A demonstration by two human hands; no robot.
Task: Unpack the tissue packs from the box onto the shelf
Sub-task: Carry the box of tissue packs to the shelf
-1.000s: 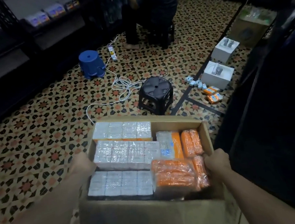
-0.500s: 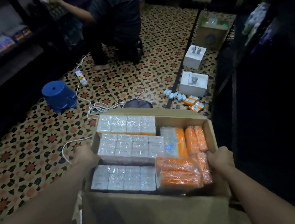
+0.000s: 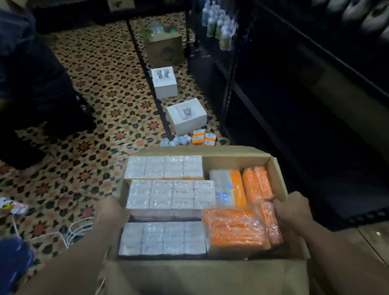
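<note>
The box (image 3: 199, 284) has swung right toward the dark shelf (image 3: 318, 161), and the blue stool (image 3: 5, 267) now sits at lower left. The left hand (image 3: 111, 214) grips the box's left wall. White tissue packs (image 3: 169, 196) and orange packs (image 3: 232, 231) nearly fill it. The right hand (image 3: 291, 209) grips the right wall. Unpacking seems barely begun: there is one gap at the far right corner, and the rest is still to shelve. Another person (image 3: 15, 68) is at the left on a patterned tile floor (image 3: 103, 68), in a dim storeroom.

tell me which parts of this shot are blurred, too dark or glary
Head view: the shelved items at top right smear with motion blur; the lower shelf bays sink into near black; the cardboard box is best lit, with glare on the wrap of the orange tissue packs; the wide-angle lens bends the edges.
</note>
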